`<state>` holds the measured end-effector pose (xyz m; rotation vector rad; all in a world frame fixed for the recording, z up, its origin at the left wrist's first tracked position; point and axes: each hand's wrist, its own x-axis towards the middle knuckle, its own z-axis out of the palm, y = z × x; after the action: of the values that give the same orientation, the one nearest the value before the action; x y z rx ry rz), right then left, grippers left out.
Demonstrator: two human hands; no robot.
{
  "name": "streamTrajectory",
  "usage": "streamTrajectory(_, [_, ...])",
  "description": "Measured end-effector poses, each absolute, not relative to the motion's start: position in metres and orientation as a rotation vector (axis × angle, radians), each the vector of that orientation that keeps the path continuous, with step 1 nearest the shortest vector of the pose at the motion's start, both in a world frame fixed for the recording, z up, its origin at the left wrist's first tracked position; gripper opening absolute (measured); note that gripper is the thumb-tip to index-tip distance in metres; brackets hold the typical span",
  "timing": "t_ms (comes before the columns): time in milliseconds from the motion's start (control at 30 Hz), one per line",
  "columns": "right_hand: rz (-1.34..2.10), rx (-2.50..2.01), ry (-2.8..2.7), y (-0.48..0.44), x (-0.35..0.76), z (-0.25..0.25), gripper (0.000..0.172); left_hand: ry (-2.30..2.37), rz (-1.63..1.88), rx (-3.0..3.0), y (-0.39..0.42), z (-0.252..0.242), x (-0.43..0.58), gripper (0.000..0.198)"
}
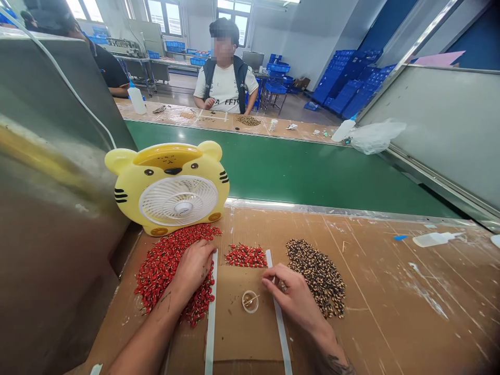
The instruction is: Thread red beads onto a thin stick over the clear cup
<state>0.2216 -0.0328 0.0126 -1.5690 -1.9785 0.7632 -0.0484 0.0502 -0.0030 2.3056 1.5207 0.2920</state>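
Observation:
My left hand (195,265) rests over the right edge of a large pile of small red pieces with pale tips (160,265). Its fingers are bent together, and whatever the fingertips hold is hidden. Beside the right white tape strip (279,317), my right hand (289,289) has thumb and forefinger drawn into a pinch; anything in it is too small to make out. Between the hands lies a cardboard sheet (234,341) carrying a small round cup (250,301) with a thin stick in it. A smaller cluster of red pieces (246,256) sits at the sheet's far edge.
A pile of black-and-tan pieces (316,276) lies right of my right hand. A yellow tiger-faced fan (167,187) stands behind the red pile. Beyond is a green belt (292,172), with a person (224,78) across it. A white squeeze bottle (433,239) lies at right.

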Motion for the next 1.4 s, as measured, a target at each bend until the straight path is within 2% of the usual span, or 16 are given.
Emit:
streamTrajectory(167, [0.908,-1.522,-2.009,-0.04,0.216,0.018,0.007,1.469,0.653,2.275,0.046,0.004,-0.051,0.024])
streamTrajectory(267, [0.969,-1.5,-2.021,-0.04,0.215,0.019,0.009,1.358,0.961,2.094,0.042,0.006,-0.049,0.018])
streamTrajectory(333, [1.007,-1.461,-2.033,-0.04,0.214,0.019,0.011,1.295,1.034,1.992,0.041,0.005,-0.047,0.015])
streamTrajectory(467, [1.005,-1.424,-2.056,-0.04,0.213,0.017,0.015,1.235,1.007,2.052,0.04,-0.001,-0.049,0.021])
streamTrajectory(700, [0.913,-1.37,-2.14,-0.042,0.208,0.015,0.016,1.438,0.991,2.232,0.037,0.007,-0.056,0.025])
streamTrajectory(833, [0.814,-1.316,-2.219,-0.044,0.204,0.014,0.016,1.297,1.093,1.997,0.032,0.013,-0.048,0.024])
streamTrajectory(1067, [0.531,-1.232,-2.36,-0.042,0.203,0.007,0.023,1.004,0.92,1.519,0.027,0.008,-0.033,0.014])
streamTrajectory(1200, [0.581,-1.201,-2.412,-0.042,0.205,0.006,0.027,1.009,0.84,1.308,0.026,0.007,-0.028,0.011])
streamTrajectory(1400, [0.56,-1.189,-2.427,-0.041,0.207,0.006,0.027,1.045,0.731,1.104,0.024,0.004,-0.025,0.019])
